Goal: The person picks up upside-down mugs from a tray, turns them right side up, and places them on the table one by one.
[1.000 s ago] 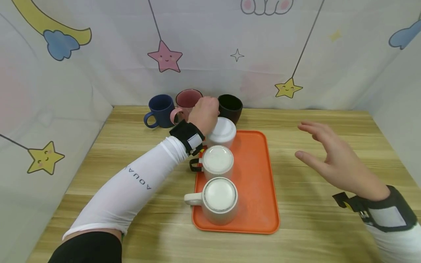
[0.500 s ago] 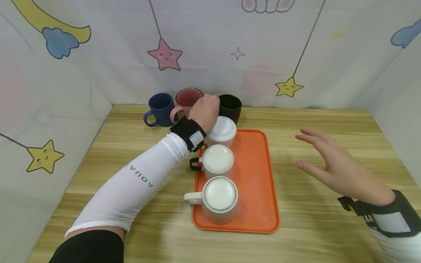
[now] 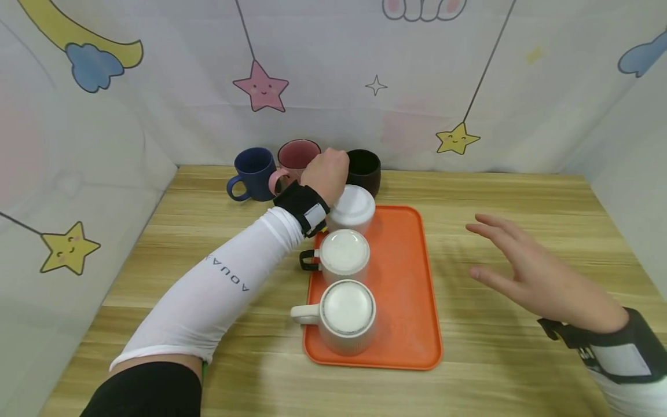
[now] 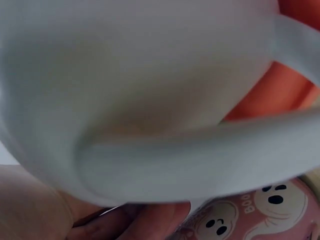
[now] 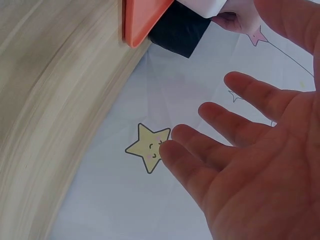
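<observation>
My left hand (image 3: 327,175) reaches past the inverted white mugs and grips the black mug (image 3: 365,172) at its left side; the fingertips are hidden in the head view. The black mug stands upright behind the orange tray (image 3: 403,289). Right before my left wrist is the farthest white mug (image 3: 351,208), whose handle (image 4: 200,160) fills much of the left wrist view. Curled fingers (image 4: 150,222) show below that handle. My right hand (image 3: 537,272) hovers over the right of the table, fingers spread, holding nothing.
Two more inverted mugs, a white one with a black handle (image 3: 344,255) and a ribbed cream one (image 3: 348,318), line the tray's left side. A blue mug (image 3: 255,174) and a pink mug (image 3: 299,155) stand upright at the back, before the cloth wall (image 3: 323,52).
The black mug has shifted slightly left while my left hand stays at its side. My right hand has drifted a little lower. The white mugs stay in place.
</observation>
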A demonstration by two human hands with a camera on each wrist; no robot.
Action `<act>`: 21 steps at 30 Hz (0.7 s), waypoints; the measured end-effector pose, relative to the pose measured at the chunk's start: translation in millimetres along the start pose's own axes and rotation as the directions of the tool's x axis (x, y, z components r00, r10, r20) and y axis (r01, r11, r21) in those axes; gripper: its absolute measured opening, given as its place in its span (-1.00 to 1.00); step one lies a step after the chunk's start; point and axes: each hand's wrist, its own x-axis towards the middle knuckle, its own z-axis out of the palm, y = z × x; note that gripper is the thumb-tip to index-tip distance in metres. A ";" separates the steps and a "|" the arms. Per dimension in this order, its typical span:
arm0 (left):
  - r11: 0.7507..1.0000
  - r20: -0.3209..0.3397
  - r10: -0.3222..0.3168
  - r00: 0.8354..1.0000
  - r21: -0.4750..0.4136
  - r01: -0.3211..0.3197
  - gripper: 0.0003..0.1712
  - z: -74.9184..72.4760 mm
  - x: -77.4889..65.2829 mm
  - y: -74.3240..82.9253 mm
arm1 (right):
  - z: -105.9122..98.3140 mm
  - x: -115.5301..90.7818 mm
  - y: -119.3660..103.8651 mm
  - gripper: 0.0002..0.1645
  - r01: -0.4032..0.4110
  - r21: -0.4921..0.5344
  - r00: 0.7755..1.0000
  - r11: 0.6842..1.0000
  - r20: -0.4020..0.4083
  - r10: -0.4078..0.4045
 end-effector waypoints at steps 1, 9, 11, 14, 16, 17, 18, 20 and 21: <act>1.000 0.000 -0.001 1.000 0.001 0.001 -0.77 0.4 0.3 -0.2 | 0.4 -0.4 0.2 -0.12 0.002 -0.001 1.000 1.000 -0.001 -0.002; 1.000 0.011 -0.005 1.000 -0.011 0.005 -0.80 1.2 0.7 -0.9 | 2.7 -2.0 2.8 -0.07 -0.008 -0.005 1.000 1.000 0.010 0.008; 1.000 0.018 -0.006 1.000 -0.014 0.006 -0.80 0.8 -0.2 -1.2 | 3.1 -2.0 4.2 -0.04 -0.009 -0.016 1.000 1.000 0.022 0.009; 1.000 0.022 -0.001 1.000 -0.015 0.001 -0.79 -1.1 -2.7 -0.9 | 3.6 -2.8 6.4 0.00 -0.010 -0.029 0.999 1.000 0.037 0.012; 1.000 0.017 0.003 1.000 -0.016 -0.003 -0.78 -2.9 -5.1 -0.5 | 4.4 -3.2 7.4 0.02 -0.008 -0.033 0.999 0.999 0.040 0.010; 1.000 0.011 0.008 1.000 -0.013 -0.007 -0.78 -4.0 -6.2 -0.2 | 5.0 -3.6 7.5 0.02 -0.011 -0.034 0.999 0.999 0.037 0.012; 1.000 0.004 0.013 1.000 -0.006 -0.013 -0.78 -5.2 -7.3 0.0 | 5.6 -3.9 7.7 0.02 -0.009 -0.037 0.999 0.999 0.036 0.010; 1.000 -0.010 0.023 1.000 0.011 -0.022 -0.77 -8.0 -9.7 0.7 | 7.0 -4.2 8.1 0.03 -0.004 -0.041 0.999 0.999 0.032 0.005; 0.999 -0.018 0.029 0.999 0.020 -0.028 -0.78 -9.7 -11.0 1.2 | 7.9 -4.4 8.0 0.02 -0.005 -0.042 1.000 0.999 0.028 0.006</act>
